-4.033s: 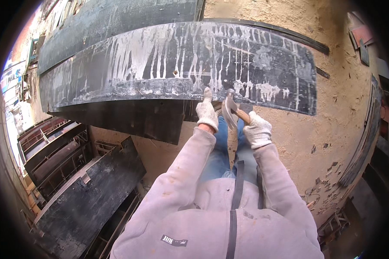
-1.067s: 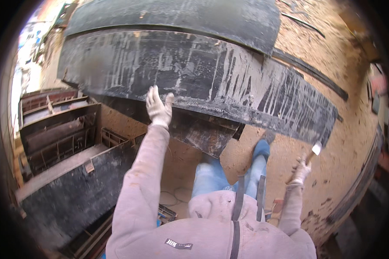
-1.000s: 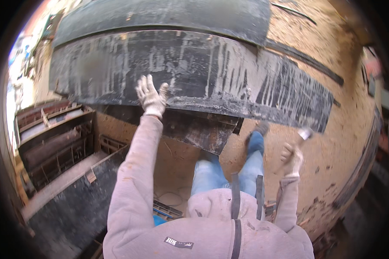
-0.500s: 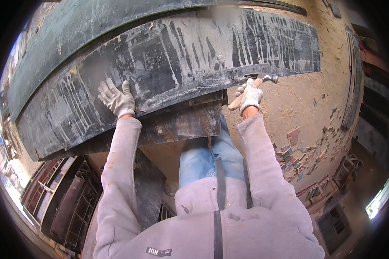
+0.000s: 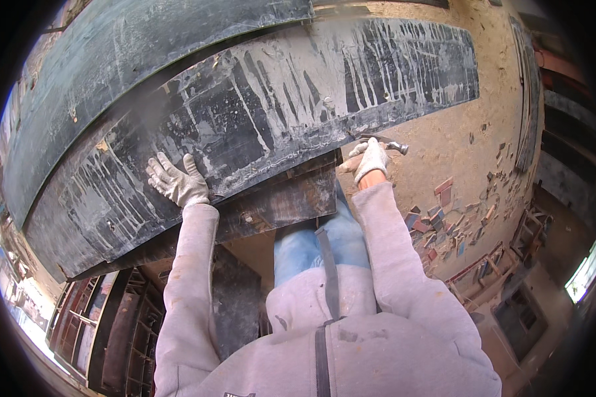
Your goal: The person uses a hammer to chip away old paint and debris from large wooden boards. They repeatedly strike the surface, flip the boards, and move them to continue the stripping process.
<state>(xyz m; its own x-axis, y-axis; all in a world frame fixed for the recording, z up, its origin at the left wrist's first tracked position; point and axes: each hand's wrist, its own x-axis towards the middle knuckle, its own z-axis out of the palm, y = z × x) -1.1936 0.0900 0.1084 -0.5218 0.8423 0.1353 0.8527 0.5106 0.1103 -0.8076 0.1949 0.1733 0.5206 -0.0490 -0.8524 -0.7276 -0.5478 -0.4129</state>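
Note:
A long dark panel (image 5: 235, 126), streaked with pale drips, lies across the space in front of me. My gloved left hand (image 5: 179, 182) rests flat on its near part, fingers spread. In my gloved right hand (image 5: 373, 162) is a claw hammer, its metal head (image 5: 397, 147) pointing right beside the panel's near edge. Part of the wooden handle shows left of the glove; the rest is hidden by my fingers. Below the near edge, a brown, worn board (image 5: 291, 198) sits under the panel.
Behind lies another large greenish-dark panel (image 5: 132, 53). Broken wood and tile-like scraps (image 5: 437, 218) are scattered over the sandy ground at the right. Stacked frames (image 5: 112, 331) stand at the lower left, and long dark boards (image 5: 528, 99) lie at the far right.
The view has shifted, so the panel sits slightly lower at its left end. My right hand with the hammer appears a little lower and further left; my left hand stays flat on the panel.

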